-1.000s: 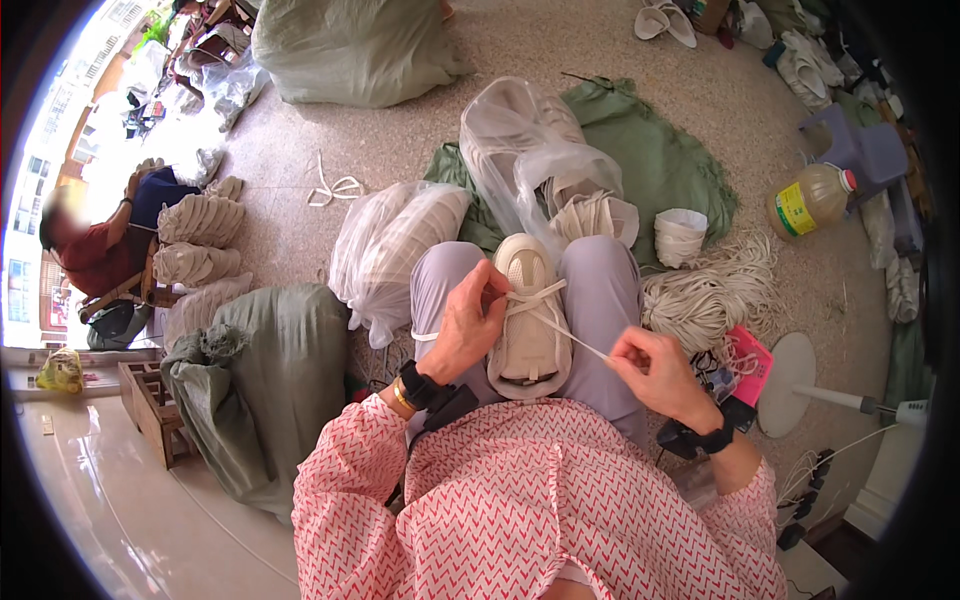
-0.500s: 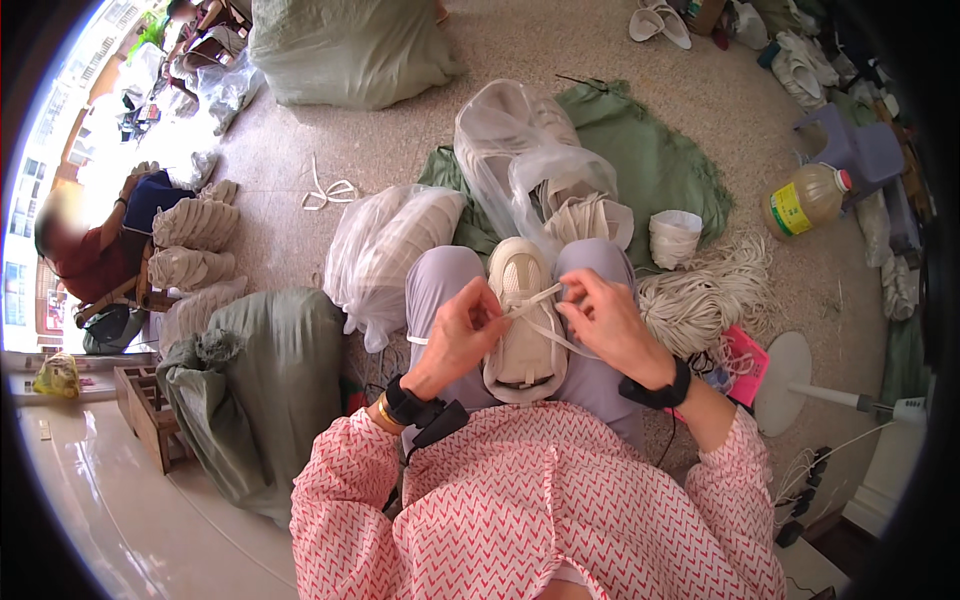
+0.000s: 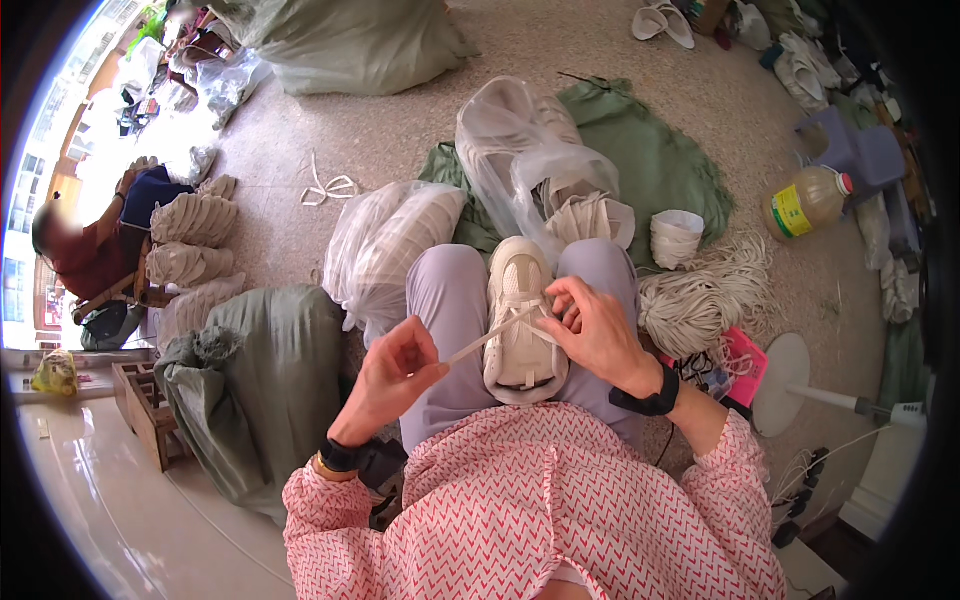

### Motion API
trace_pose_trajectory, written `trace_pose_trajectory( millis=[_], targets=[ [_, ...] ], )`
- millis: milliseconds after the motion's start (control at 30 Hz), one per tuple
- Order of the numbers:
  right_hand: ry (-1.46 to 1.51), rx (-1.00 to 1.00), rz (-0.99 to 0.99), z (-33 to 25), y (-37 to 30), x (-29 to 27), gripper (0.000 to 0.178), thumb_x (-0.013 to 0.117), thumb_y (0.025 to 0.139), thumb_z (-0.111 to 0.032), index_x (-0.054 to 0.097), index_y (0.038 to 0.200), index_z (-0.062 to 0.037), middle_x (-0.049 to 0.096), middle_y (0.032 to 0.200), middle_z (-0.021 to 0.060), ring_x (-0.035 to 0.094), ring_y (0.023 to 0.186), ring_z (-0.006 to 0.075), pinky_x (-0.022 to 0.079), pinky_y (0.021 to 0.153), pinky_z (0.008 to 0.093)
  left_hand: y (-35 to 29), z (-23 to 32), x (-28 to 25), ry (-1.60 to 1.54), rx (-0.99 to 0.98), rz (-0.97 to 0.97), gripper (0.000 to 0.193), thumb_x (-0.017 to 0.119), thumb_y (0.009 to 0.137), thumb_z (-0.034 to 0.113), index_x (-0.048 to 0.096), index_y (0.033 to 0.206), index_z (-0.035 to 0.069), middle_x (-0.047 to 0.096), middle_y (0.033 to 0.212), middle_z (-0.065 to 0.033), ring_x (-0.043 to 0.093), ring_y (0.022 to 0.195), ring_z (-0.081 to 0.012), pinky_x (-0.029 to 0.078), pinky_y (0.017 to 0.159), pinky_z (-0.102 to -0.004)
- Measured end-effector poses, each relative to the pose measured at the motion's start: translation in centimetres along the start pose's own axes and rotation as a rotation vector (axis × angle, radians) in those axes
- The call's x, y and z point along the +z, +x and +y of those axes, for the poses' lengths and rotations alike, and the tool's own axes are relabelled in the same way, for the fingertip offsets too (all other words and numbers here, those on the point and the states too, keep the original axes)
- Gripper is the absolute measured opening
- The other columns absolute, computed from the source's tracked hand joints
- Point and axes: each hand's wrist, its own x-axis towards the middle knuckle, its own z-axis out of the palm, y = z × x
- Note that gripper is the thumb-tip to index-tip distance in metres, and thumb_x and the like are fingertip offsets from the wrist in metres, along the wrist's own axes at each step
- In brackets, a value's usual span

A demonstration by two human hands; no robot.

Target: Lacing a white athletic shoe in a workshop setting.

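Note:
A cream sneaker [image 3: 522, 355] rests between my knees, toe pointing away from me. Its pale flat shoelace [image 3: 487, 343] is stretched taut from the shoe's upper eyelets down toward the left. My left hand [image 3: 395, 375] pinches the lace's end between thumb and fingers, off the shoe's left side above my thigh. Over the right edge of the shoe, my right hand [image 3: 597, 330] has bent fingers closed on the lace close to the eyelets. Its fingertips partly cover the lacing there.
Beyond my knees lie clear bags of shoe parts [image 3: 398, 235] and a green cloth [image 3: 650, 150]. A heap of laces [image 3: 710, 295] is at the right, near a large bottle [image 3: 808, 203]. A grey-green sack [image 3: 265, 390] stands left; another person [image 3: 95, 240] sits at far left.
My left hand has moved left and toward me, drawing the lace out from the shoe. My right hand has shifted slightly nearer, over the shoe's right edge.

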Motion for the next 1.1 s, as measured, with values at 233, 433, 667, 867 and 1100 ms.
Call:
trace_pose_trajectory(
  millis=[233,433,667,867,1100],
  targets=[
    [-0.09,-0.165,0.016,-0.7,-1.5,0.4,0.022,0.081,0.088,-0.017,0.067,0.095,-0.0021,0.063,0.089,0.0107,0.067,0.069,0.0266,0.053,0.065,0.0385,0.7,-1.2,1.4,0.22,0.135,0.039,0.018,0.073,0.088,-0.003,0.055,0.091,0.002,0.053,0.075,0.0011,0.049,0.066,-0.0059,0.041,0.06,-0.0246],
    [-0.357,-0.285,0.001,-1.5,-1.1,0.7,0.017,0.079,0.086,-0.015,0.066,0.089,-0.0038,0.061,0.087,0.0106,0.067,0.083,0.0292,0.054,0.071,0.0418,2.0,0.7,1.6,0.364,0.226,0.104,0.014,0.07,0.089,0.0,0.056,0.088,0.0,0.053,0.07,-0.005,0.048,0.062,-0.0111,0.042,0.058,-0.0288],
    [-0.537,-0.436,0.098,-0.8,-0.2,-0.6,0.006,0.071,0.089,-0.005,0.066,0.092,-0.003,0.064,0.085,0.0106,0.067,0.081,0.0301,0.054,0.069,0.0413,2.6,0.9,1.0,0.362,0.251,0.134,0.013,0.069,0.088,-0.001,0.057,0.089,0.0,0.053,0.07,-0.005,0.048,0.062,-0.0121,0.042,0.058,-0.0296],
    [-0.51,-0.446,-0.027,-0.6,-2.7,-1.9,0.007,0.072,0.089,-0.004,0.069,0.095,-0.0022,0.068,0.084,0.0102,0.068,0.079,0.0304,0.055,0.067,0.0407,1.6,-0.2,0.5,0.48,0.288,0.055,0.015,0.072,0.089,-0.001,0.058,0.089,0.001,0.053,0.075,-0.0033,0.046,0.063,-0.009,0.039,0.056,-0.0287],
    [-0.528,-0.449,0.015,-1.0,-4.6,-3.1,0.014,0.073,0.085,-0.004,0.068,0.098,-0.0034,0.063,0.081,0.0068,0.064,0.081,0.026,0.054,0.069,0.0373,1.1,-1.7,1.3,0.637,0.46,0.152,0.014,0.073,0.089,0.0,0.059,0.093,0.001,0.056,0.084,-0.0083,0.054,0.061,-0.0217,0.045,0.057,-0.0349]
  ],
)
